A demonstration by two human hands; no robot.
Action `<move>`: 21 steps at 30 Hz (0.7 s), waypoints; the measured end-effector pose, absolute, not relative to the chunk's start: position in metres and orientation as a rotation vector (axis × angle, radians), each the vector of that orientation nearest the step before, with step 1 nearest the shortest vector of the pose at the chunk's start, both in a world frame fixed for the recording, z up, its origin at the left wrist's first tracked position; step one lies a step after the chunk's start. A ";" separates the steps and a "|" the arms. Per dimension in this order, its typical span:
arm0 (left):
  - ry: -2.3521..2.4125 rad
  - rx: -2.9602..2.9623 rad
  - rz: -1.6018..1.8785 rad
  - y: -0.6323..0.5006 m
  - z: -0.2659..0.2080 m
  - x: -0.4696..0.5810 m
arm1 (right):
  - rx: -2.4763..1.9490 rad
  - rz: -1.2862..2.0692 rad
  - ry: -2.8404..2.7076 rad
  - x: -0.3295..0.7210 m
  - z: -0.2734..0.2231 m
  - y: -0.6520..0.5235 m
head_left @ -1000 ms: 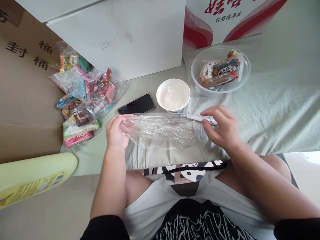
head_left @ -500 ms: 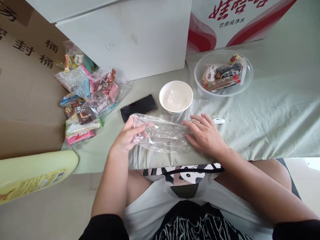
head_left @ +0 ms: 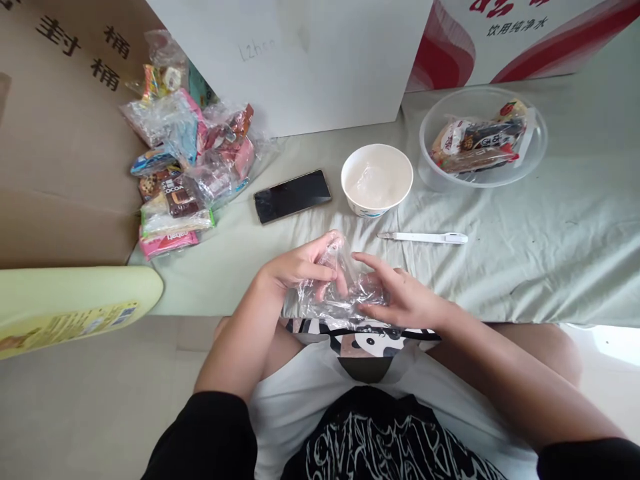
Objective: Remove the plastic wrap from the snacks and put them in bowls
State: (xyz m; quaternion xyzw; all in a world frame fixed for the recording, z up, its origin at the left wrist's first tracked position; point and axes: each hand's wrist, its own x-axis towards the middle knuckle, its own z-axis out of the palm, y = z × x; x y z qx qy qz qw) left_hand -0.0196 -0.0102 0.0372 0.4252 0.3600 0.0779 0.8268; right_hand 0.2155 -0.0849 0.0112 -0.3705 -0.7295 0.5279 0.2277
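Observation:
A thin, clear plastic bag [head_left: 325,307] is bunched up at the table's front edge. My left hand [head_left: 305,263] grips it, with the film stretched over the fingers and the thumb pressing on it. My right hand [head_left: 400,293] has its fingers apart and touches the crumpled film from the right side. Beyond the hands lies a white utility knife [head_left: 425,237], its blade end pointing left. A white paper bowl [head_left: 376,180] stands behind the knife, with something clear like film inside it.
A black phone [head_left: 293,196] lies left of the bowl. A clear plastic tub [head_left: 537,160] holds several wrapped snacks. More packaged snacks [head_left: 195,160] pile up by a cardboard box [head_left: 65,167]. A white box [head_left: 310,73] backs the table; a yellow-green container [head_left: 100,290] is at left.
Both hands have come closer together and nearer the body, bunching the bag that was stretched flat between them. The knife, partly covered before, is now fully visible. The camera view has shifted.

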 end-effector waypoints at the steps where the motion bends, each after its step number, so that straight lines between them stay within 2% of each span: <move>1: 0.791 0.910 0.176 -0.009 0.039 -0.022 | -1.030 1.513 -1.980 0.216 0.012 -0.085; 9: 0.938 0.868 0.501 -0.002 0.043 -0.054 | -0.771 1.962 -1.666 0.240 0.020 -0.074; 13: 0.862 0.804 0.442 -0.007 0.036 -0.039 | -0.643 1.921 -1.624 0.233 0.017 -0.071; 16: 0.784 0.809 0.317 -0.006 0.032 -0.025 | -0.602 2.032 -1.530 0.218 0.015 -0.077; 18: 0.829 0.842 0.382 -0.003 0.030 -0.020 | -0.675 2.091 -1.441 0.212 0.013 -0.082; 21: 0.996 0.903 0.645 0.002 0.032 -0.020 | -0.880 1.996 -1.258 0.212 0.013 -0.083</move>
